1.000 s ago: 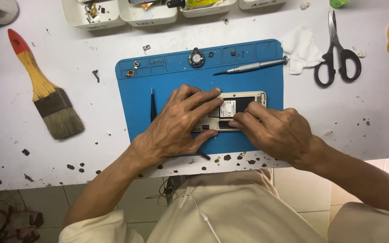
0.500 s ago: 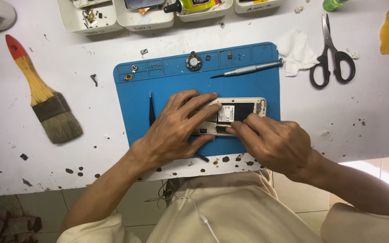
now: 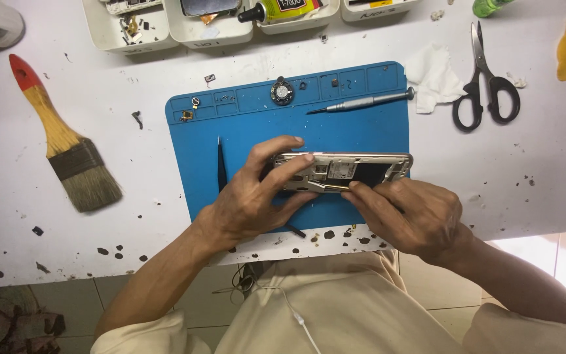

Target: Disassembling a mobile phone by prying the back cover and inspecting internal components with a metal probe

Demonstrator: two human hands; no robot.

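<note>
An opened phone body (image 3: 352,170) with a gold frame is tilted up on its long edge above a blue work mat (image 3: 361,131). My left hand (image 3: 257,196) grips its left end, fingers wrapped over the top edge. My right hand (image 3: 411,213) pinches the lower edge near the middle, fingertips at the exposed inner parts. Whether a small tool sits between those fingers cannot be told.
A silver screwdriver (image 3: 361,101), black tweezers (image 3: 221,164) and a round part (image 3: 282,92) lie on the mat. A paintbrush (image 3: 63,141) lies left; black scissors (image 3: 483,82) and a crumpled tissue (image 3: 433,75) right. White parts trays (image 3: 198,23) line the back edge.
The phone body has been lifted from lying flat on the mat and tipped up onto its edge. Both hands have stayed on it.
</note>
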